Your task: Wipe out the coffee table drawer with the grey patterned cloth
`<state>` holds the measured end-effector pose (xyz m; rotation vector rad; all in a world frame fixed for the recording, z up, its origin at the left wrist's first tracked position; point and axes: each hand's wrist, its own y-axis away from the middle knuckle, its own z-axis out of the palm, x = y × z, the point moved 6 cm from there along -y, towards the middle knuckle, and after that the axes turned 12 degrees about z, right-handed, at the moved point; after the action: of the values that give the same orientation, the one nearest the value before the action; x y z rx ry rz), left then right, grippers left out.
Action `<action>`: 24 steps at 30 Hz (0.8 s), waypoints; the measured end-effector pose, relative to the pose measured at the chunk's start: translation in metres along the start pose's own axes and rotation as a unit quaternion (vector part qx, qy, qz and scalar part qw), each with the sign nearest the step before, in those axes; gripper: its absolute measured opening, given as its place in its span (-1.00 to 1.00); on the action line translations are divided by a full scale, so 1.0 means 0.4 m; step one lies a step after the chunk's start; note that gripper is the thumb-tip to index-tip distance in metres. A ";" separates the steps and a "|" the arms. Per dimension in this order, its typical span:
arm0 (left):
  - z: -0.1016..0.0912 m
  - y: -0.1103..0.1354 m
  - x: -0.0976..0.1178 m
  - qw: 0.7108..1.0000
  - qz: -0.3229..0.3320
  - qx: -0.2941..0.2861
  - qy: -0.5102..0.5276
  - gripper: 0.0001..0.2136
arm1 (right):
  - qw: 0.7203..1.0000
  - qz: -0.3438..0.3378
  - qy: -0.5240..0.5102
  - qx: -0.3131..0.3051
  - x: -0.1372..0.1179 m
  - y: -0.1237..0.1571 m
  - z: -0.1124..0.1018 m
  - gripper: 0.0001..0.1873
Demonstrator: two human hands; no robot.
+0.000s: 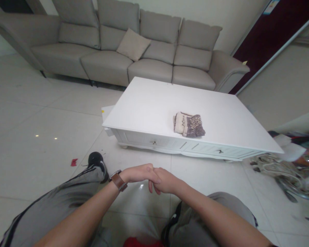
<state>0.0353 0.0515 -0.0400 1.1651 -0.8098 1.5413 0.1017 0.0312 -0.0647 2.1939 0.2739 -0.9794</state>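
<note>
My left hand (140, 172), with a brown-strapped watch (119, 180) on its wrist, is clasped with my right hand (166, 181) in front of me, between my knees. The fingers of both are closed around each other, and no object shows in either. Beyond them a folded brown and cream patterned towel (189, 124) lies near the front edge of the white coffee table (154, 99). Both hands are apart from the towel and the table.
A grey sofa (149, 70) with a loose beige cushion (134, 44) stands behind the table. Cords and mixed items (285, 168) crowd the floor at right. A small red scrap (74, 162) lies by my left shoe (98, 164). Something red (142, 242) shows beneath me.
</note>
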 end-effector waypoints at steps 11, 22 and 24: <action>-0.002 0.001 -0.002 1.000 0.001 -0.007 -0.007 -0.72 | 1.000 0.004 0.008 0.011 0.011 -0.007 0.003 -0.48; -0.001 0.001 -0.005 1.000 0.002 -0.024 -0.016 -0.70 | 0.999 0.008 -0.021 -0.032 -0.010 0.014 -0.009 -0.45; 0.000 0.001 -0.004 0.999 0.005 -0.027 -0.021 -0.67 | 0.999 0.015 -0.022 -0.038 -0.013 0.016 -0.012 -0.44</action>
<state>0.0348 0.0510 -0.0414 1.1578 -0.8807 1.4987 0.1036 0.0301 -0.0553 2.1000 0.2533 -0.9849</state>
